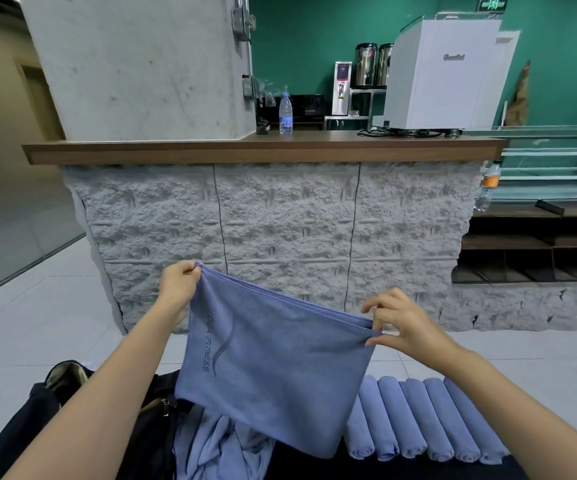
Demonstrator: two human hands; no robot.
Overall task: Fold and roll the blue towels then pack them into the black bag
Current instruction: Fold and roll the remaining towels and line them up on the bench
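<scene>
A blue towel (273, 368) hangs folded in front of me, printed lettering on its left side. My left hand (178, 284) pinches its upper left corner. My right hand (396, 322) pinches the upper right corner between thumb and fingers. Several rolled blue towels (429, 417) lie side by side at the lower right on a dark surface. A loose crumpled blue towel (214, 448) lies below the held one. The black bag (55, 403) sits open at the lower left, partly hidden by my left forearm.
A grey stone-faced counter (280, 237) with a wooden top (263, 148) stands straight ahead. On it are a water bottle (285, 114) and a white machine (443, 77). Light floor tiles spread to the left. Dark shelves (536, 251) are at the right.
</scene>
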